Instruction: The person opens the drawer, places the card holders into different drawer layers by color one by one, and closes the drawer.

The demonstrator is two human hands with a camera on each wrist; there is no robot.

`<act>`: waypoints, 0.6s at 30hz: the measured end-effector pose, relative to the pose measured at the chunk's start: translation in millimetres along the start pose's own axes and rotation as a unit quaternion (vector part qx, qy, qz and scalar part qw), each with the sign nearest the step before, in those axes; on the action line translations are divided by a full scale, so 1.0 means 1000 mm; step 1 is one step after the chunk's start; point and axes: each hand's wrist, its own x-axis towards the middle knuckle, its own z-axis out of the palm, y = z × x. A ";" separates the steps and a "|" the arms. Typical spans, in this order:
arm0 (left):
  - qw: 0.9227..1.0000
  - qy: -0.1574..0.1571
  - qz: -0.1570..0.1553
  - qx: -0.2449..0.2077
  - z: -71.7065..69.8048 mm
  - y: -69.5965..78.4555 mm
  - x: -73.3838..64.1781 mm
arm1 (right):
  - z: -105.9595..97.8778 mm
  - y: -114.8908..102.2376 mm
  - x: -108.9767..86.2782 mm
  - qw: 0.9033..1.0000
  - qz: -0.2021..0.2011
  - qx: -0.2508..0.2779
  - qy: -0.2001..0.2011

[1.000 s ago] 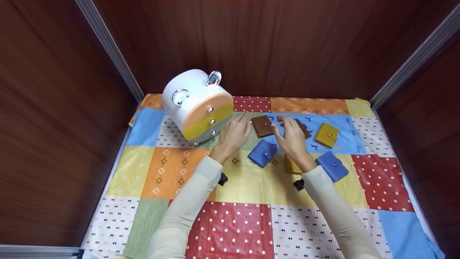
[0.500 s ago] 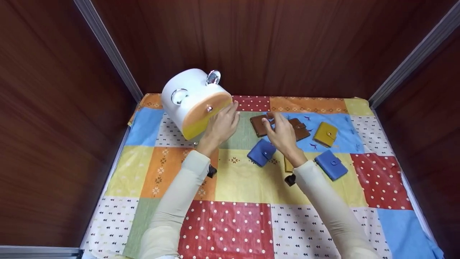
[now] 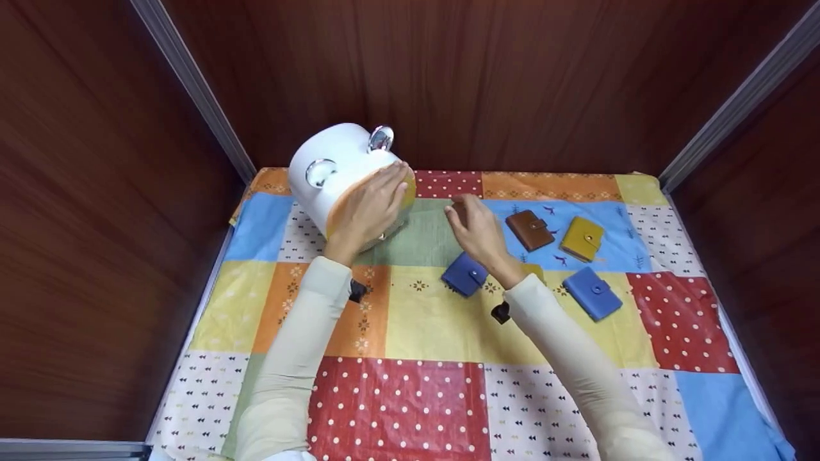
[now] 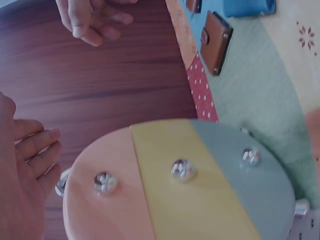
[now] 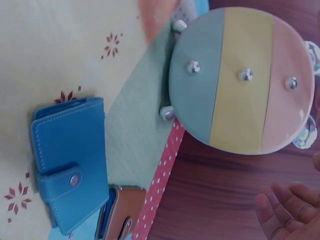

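Observation:
A white rounded box (image 3: 336, 157) with two chrome ears has a front of three coloured drawers, pink, yellow (image 4: 177, 200) and grey-green, each with a faceted round knob (image 4: 183, 170). My left hand (image 3: 371, 208) is held in front of the drawers, fingers straight, apart from them in the left wrist view. My right hand (image 3: 477, 234) hovers to the right with bent, loose fingers and nothing held. Beneath it lies a brown wallet (image 5: 125, 212), hidden in the head view. Close by is a blue snap wallet (image 3: 464, 275); a yellow one (image 3: 533, 272) is partly covered by the right forearm.
To the right lie another brown wallet (image 3: 530, 230), a yellow wallet (image 3: 582, 238) and a blue wallet (image 3: 592, 293). A patchwork cloth (image 3: 397, 397) covers the table. Dark wood panels (image 3: 448, 83) enclose the back and sides.
My left hand has moved left and across the front of the box. The right hand has also shifted left, uncovering the right-hand brown wallet and covering the other. Box and wallets stay put.

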 end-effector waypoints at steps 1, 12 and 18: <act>1.000 -0.004 0.004 0.004 -0.002 -0.003 0.000 | 0.002 -0.002 0.001 1.000 -0.001 0.002 -0.004; 1.000 -0.016 0.016 -0.008 -0.021 -0.027 -0.002 | 0.017 -0.016 0.015 1.000 -0.012 0.003 -0.027; 0.999 -0.042 0.012 -0.006 -0.028 -0.040 -0.005 | 0.024 -0.023 0.021 0.999 -0.003 0.018 -0.049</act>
